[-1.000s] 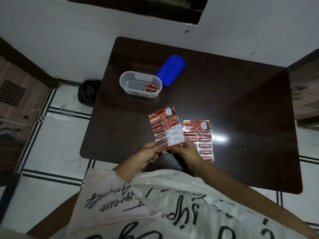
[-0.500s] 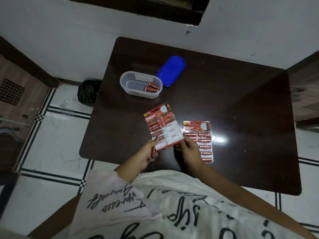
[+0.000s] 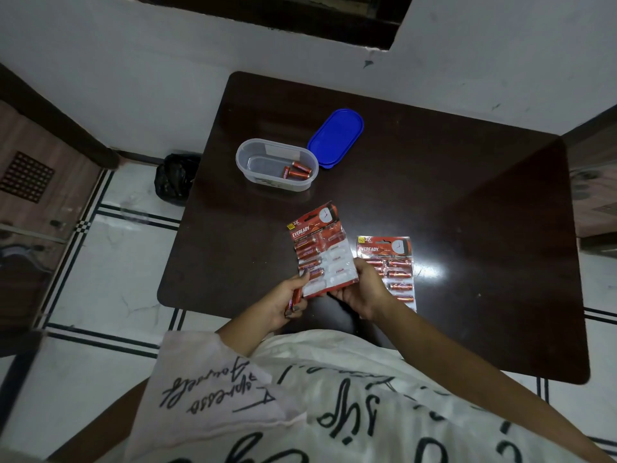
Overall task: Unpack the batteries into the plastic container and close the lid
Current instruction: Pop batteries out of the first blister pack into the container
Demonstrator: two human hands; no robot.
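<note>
Left grip [image 3: 283, 302] is now pinching a freshly popped battery [image 3: 295, 296]; right grip [image 3: 364, 289] is holding the half-emptied pack [image 3: 322, 252]. Container [image 3: 246, 168] is sitting open on the surface [image 3: 467, 195], well apart; drop-in likely next.

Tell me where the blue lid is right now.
In the head view, the blue lid lies flat on the far half of the dark table, just right of the open plastic container.

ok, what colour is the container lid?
Solid blue. The lid lies off the container on the table; the head view shows it.
</note>
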